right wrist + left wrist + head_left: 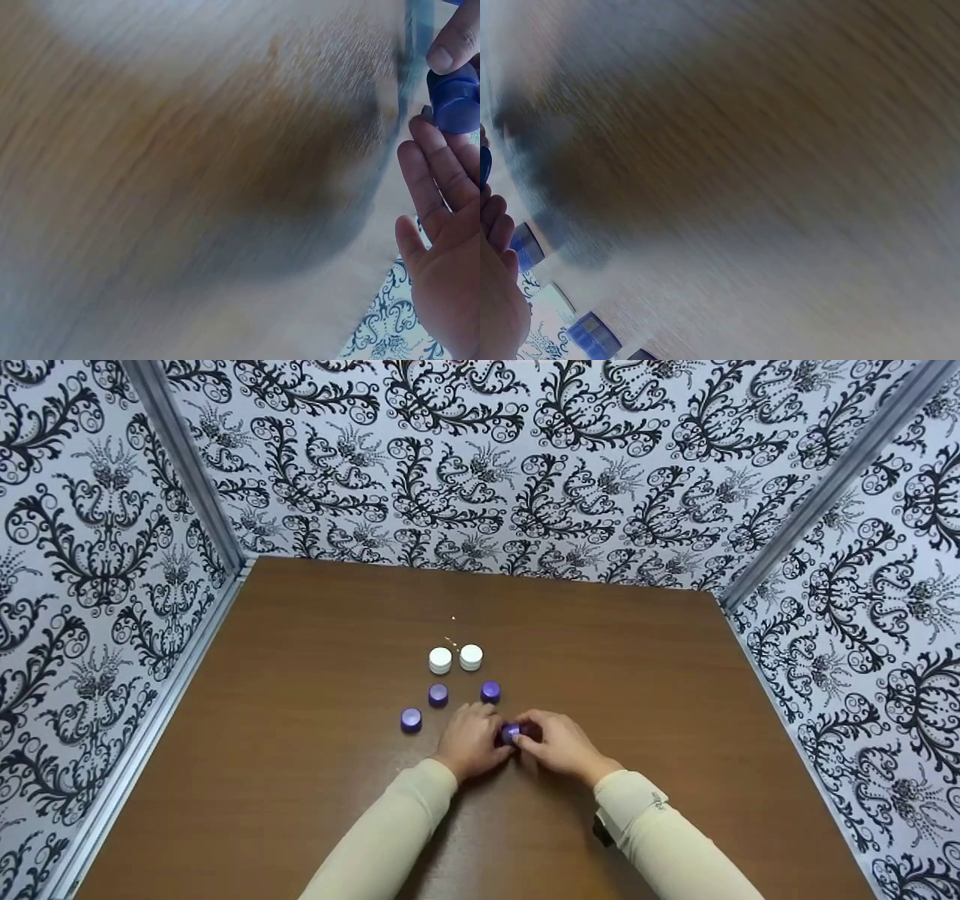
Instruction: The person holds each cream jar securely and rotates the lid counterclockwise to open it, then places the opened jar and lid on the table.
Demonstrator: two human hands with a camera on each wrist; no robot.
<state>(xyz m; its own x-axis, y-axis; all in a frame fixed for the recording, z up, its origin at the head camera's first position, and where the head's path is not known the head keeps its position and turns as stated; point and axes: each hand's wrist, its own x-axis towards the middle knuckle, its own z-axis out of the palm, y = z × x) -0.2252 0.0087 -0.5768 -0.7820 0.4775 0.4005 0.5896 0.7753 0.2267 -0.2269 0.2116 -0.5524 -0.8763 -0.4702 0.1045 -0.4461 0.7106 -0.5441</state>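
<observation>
A small round purple jar point(511, 733) is between my two hands, low over the table. My right hand point(561, 744) pinches it between thumb and fingers; in the right wrist view the same jar point(454, 101) shows a seam round its side. From the other side my left hand point(471, 741) grips it with thumb and forefinger, and only a blue edge point(484, 165) of it appears in the left wrist view. Just beyond the left knuckles stands another purple jar point(490, 691). Two more, a middle purple jar point(438, 695) and a left purple jar point(411, 720), stand left of that hand.
Behind the purple jars, a left white jar point(440, 661) and a right white jar point(471, 657) stand side by side. Small bright specks point(452, 642) lie near them on the brown table point(315, 622). Patterned panels point(480, 472) enclose the back and sides.
</observation>
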